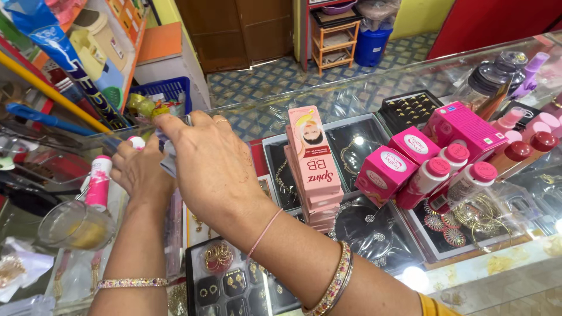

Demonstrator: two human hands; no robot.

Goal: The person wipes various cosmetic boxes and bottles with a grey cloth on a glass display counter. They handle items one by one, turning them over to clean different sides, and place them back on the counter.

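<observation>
Right hand [213,169] and left hand [140,172] meet at far left above the glass tabletop [357,99], fingers closed on a small white-and-blue packet [168,153] held between them; its long axis cannot be told; right hand overlies left.

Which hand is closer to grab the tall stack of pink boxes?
The right hand, probably. It sits just beside the stack of pink boxes, with nothing in between. The left hand is farther off, behind the right one, near the small pink-and-white bottle.
</observation>
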